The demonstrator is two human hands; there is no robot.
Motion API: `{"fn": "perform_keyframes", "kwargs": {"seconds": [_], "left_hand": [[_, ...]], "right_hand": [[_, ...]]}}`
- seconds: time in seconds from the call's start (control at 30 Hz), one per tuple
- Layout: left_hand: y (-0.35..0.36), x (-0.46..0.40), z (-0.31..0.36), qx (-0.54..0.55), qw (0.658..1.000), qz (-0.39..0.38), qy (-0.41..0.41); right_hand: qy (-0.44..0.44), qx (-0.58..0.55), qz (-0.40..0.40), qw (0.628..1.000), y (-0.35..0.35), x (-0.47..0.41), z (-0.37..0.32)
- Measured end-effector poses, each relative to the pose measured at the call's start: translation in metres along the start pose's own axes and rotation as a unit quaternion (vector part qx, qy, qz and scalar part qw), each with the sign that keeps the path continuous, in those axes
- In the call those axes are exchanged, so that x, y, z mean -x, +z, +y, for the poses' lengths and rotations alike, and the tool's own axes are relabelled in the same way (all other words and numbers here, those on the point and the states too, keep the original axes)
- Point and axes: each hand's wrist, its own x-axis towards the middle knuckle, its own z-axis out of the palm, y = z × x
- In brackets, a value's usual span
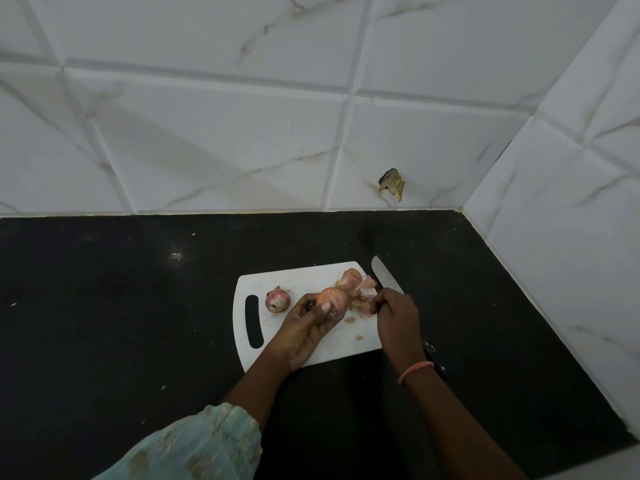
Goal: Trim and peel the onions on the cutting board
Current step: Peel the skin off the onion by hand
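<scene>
Three small round onions with pinkish-red papery skin are in view. One, the held onion [333, 301], sits in the left hand [306, 329], whose fingers curl up around it from below with the thumb pressed across its front, lifted just above the white plastic cutting board [341, 344]. A second onion [277, 300], with streaked purple and white skin, rests on the board just left of the left hand's fingertips, apart from them. The third onion [349, 278] lies on the board beyond both hands, at the far right corner, touching a loose heap of pale dry onion peels [363, 296] that spreads toward the right hand.

The right hand [394, 315] is closed, its fingers bent inward at the edge of the peel heap (whether it pinches a scrap of skin cannot be told). A few small peel flakes [355, 329] lie on the board between the hands.

The board is a rounded rectangle with one slotted handle hole [253, 322] to the left of the left hand. One knife [385, 276] with a steel blade lies beyond the right hand, its dark handle showing under the right wrist, which wears a pink band [415, 371]. Everything sits on a black stone bench [121, 306] backed by white marbled wall tiles [207, 133].
</scene>
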Motion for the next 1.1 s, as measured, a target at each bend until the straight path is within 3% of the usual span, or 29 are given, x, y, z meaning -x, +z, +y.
{"fn": "perform_keyframes", "kwargs": {"seconds": [0.1,0.3,0.5,0.7,0.93,1.1], "left_hand": [[0.004,0.001,0.000,-0.016,1.000,0.001,0.017],[0.011,0.006,0.001,-0.048,0.998,-0.003,0.026],[0.013,0.011,-0.004,-0.110,0.993,0.003,0.051],[0.016,0.013,-0.006,-0.129,0.990,0.015,0.057],[0.013,0.010,-0.009,-0.138,0.988,0.023,0.066],[0.011,0.009,-0.010,-0.130,0.989,0.004,0.072]], "right_hand": [[0.034,0.160,-0.047,0.985,-0.010,-0.004,0.016],[0.048,0.044,0.019,0.998,-0.026,0.009,0.041],[0.066,0.099,-0.041,0.992,-0.036,0.014,0.055],[0.042,0.028,-0.049,0.997,-0.051,0.026,0.058],[0.070,-0.033,-0.012,0.997,-0.055,0.025,0.049],[0.028,-0.029,0.025,0.999,-0.058,0.023,0.046]]}}
